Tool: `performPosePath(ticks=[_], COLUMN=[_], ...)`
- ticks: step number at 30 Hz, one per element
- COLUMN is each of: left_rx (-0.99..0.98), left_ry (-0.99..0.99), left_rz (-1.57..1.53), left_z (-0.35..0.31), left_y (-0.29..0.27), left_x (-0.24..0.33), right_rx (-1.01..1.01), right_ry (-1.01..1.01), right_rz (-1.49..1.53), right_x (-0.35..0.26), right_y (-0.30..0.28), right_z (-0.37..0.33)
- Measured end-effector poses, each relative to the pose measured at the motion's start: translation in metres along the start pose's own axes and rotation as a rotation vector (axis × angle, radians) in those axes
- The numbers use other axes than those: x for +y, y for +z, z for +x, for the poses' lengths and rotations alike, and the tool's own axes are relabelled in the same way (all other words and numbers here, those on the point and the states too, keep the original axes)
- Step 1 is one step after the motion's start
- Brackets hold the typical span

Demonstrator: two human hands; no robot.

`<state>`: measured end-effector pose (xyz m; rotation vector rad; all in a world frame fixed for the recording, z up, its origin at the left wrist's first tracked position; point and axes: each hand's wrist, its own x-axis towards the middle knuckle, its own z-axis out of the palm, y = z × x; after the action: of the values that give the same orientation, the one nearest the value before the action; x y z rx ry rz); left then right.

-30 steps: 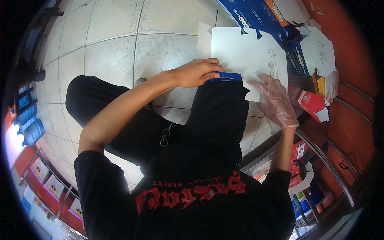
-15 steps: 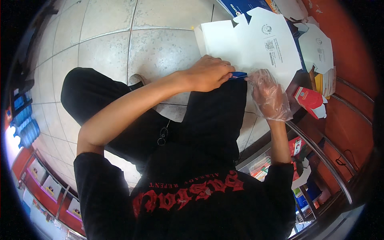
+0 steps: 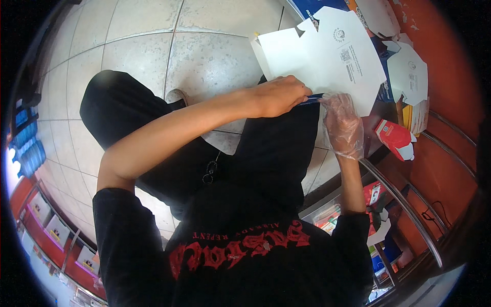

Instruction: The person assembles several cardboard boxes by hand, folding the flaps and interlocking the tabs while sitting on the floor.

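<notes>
A large white cardboard box blank [image 3: 319, 56] with a small printed emblem lies tilted ahead of me, at the upper right. Its near edge shows a dark blue folded strip [image 3: 313, 99] above my right knee. My bare left hand [image 3: 281, 96] is closed on the strip's left end, with its fingertips partly hidden. At the other end, my right hand [image 3: 342, 123], in a loose clear plastic glove, grips the same edge with bent fingers.
A red-and-white small carton [image 3: 395, 137] stands right of my gloved hand. Another white box [image 3: 409, 71] leans by the orange wall [image 3: 445, 87]. Metal rails [image 3: 404, 210] run along my right side. Pale floor tiles [image 3: 133, 61] lie left.
My left hand has moved slightly right and down along with the folded edge. The gloved right hand has turned inward a little, and the view has shifted slightly.
</notes>
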<state>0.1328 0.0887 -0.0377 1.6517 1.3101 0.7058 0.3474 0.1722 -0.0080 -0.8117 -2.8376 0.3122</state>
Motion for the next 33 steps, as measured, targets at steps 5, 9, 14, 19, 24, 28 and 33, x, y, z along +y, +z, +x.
performPosePath(ticks=[5, 9, 14, 19, 24, 28, 33], left_rx=[0.075, 0.072, 0.053, 0.121, -0.019, -0.115, -0.121], left_ry=[0.038, 0.023, -0.058, -0.046, -0.158, -0.090, 0.180], left_rz=[-0.027, -0.071, -0.169, -0.161, -0.155, -0.143, 0.402], left_z=[-0.002, 0.002, 0.005, 0.003, 0.003, -0.004, -0.041], left_y=[0.002, 0.002, 0.004, 0.003, -0.007, -0.017, -0.056], left_x=[-0.002, -0.008, -0.017, -0.023, -0.010, -0.009, -0.035], right_rx=[-0.121, -0.192, -0.136, 0.073, 0.116, 0.041, 0.067], right_ry=[-0.170, -0.280, -0.348, -0.154, -0.156, -0.100, -0.095], right_rz=[-0.128, -0.040, 0.054, 0.341, 0.335, 0.422, 0.515], right_x=[0.011, 0.007, 0.005, 0.007, 0.004, 0.003, 0.013], right_y=[0.000, -0.014, -0.007, 0.021, 0.038, 0.027, 0.024], right_z=[0.011, 0.031, 0.037, 0.027, 0.019, 0.027, 0.024])
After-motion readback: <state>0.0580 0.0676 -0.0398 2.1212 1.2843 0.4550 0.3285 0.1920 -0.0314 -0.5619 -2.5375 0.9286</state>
